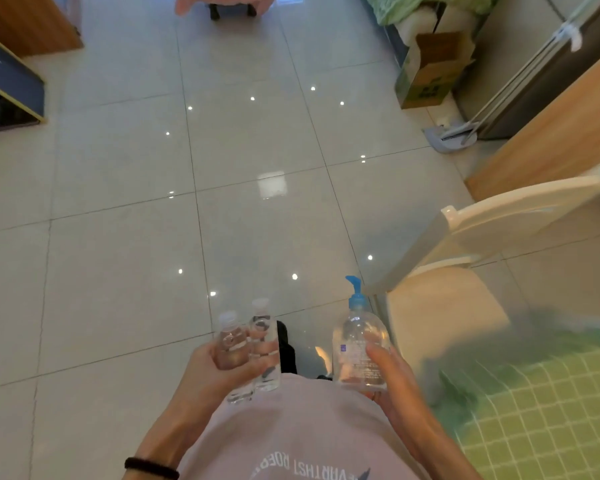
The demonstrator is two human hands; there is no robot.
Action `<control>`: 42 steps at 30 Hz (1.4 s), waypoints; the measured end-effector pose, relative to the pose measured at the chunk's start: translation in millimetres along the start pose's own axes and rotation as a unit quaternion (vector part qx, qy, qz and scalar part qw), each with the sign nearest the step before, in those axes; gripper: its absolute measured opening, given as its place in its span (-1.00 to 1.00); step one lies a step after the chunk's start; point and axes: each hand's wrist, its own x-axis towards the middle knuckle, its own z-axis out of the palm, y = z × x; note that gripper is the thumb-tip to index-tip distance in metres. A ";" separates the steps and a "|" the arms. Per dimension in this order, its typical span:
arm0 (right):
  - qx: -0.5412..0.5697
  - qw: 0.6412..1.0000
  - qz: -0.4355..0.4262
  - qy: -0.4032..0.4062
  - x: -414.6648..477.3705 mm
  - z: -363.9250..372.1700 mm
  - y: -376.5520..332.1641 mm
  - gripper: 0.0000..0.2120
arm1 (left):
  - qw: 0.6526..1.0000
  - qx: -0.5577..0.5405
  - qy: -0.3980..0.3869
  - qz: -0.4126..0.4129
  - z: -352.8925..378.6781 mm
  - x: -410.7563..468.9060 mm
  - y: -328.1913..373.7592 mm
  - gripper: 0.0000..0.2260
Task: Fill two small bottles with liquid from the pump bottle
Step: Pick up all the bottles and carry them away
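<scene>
Over a glossy tiled floor [125, 258] a person stands holding three clear bottles out in front of a pale printed shirt [302, 431].

The left hand [219, 370] grips two small bottles at once, side by side and touching. The left bottle [231, 344] and the right bottle [264, 344] both stand nearly upright, each with a pale cap on top. The fingers [253, 368] wrap across the fronts of both bottles at about mid-height, closed tight around the pair, so the caps and shoulders rise above the fingers and the bases stick out below them. The thumb lies on the far left side of the left bottle. A dark band [151, 467] circles that wrist.

The right hand [390, 379] holds the pump bottle [359, 351], upright, well apart from the small pair. Its clear body sits against the palm, the thumb laid along the right side, the other fingers curled behind and under the base, mostly hidden. The blue pump [354, 292] stands free above the hand with its spout pointing left. Printed text shows on the front.

Just right of the pump bottle stands a white chair [465, 258]. A green checked cloth [541, 403] fills the lower right corner. A cardboard box [430, 74] sits far off by the wall.
</scene>
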 end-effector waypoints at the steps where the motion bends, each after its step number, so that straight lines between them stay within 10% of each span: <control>1: 0.003 1.000 -0.003 0.002 8.8 7.4 -11.0 -0.25 | 1.000 0.005 -0.013 0.001 -4.2 15.8 15.0 -0.48; 11: 0.079 0.994 -0.058 0.054 78.6 36.6 -125.2 -0.50 | 0.989 0.092 -0.118 0.022 12.7 169.4 141.1 -0.57; 29: 0.116 0.984 -0.108 0.084 222.9 -11.8 -304.6 -0.51 | 0.978 0.149 -0.148 0.013 131.6 359.9 296.9 -0.34; 42: 0.227 0.947 -0.117 0.194 320.5 -17.1 -391.1 -0.41 | 0.929 0.234 -0.285 -0.019 207.0 531.2 399.9 -0.54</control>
